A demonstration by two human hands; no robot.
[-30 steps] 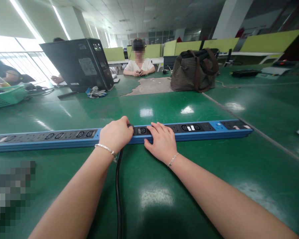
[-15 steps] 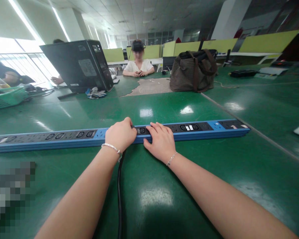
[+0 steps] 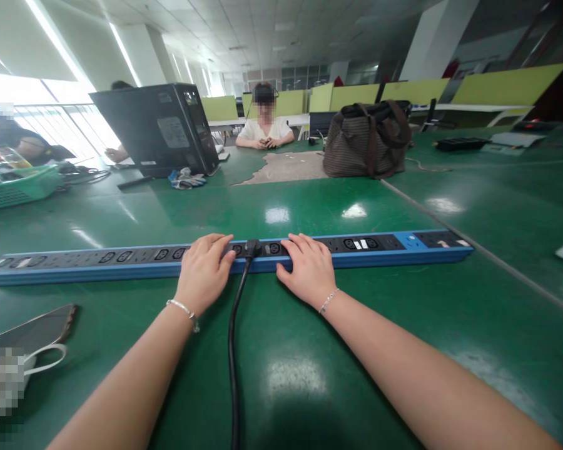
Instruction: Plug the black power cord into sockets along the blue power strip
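Green counter [image 3: 380, 350]; plug [image 3: 253, 248] on blue power strip [image 3: 265, 265] between left fingers [image 3: 217, 244] and right fingers [image 3: 304, 245], all loosely spread; cord [image 3: 233, 350] crossing strip's near edge.

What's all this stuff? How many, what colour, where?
table: one, mostly green, foreground
power strip: one, blue and black, across table
plug: one, black, on strip
cord: one, black, from plug nearward
computer: one, black, far left
gloves: count unclear, pale and blue, beside computer
bag: one, brown, far side
basket: one, green, left edge
flat object: one, dark, near left
partitions: several, yellow-green, background
people: at least two, one in white, background
bracelets: two, silver, one per wrist
left hand: one, bare, on strip left of plug
right hand: one, bare, on strip right of plug
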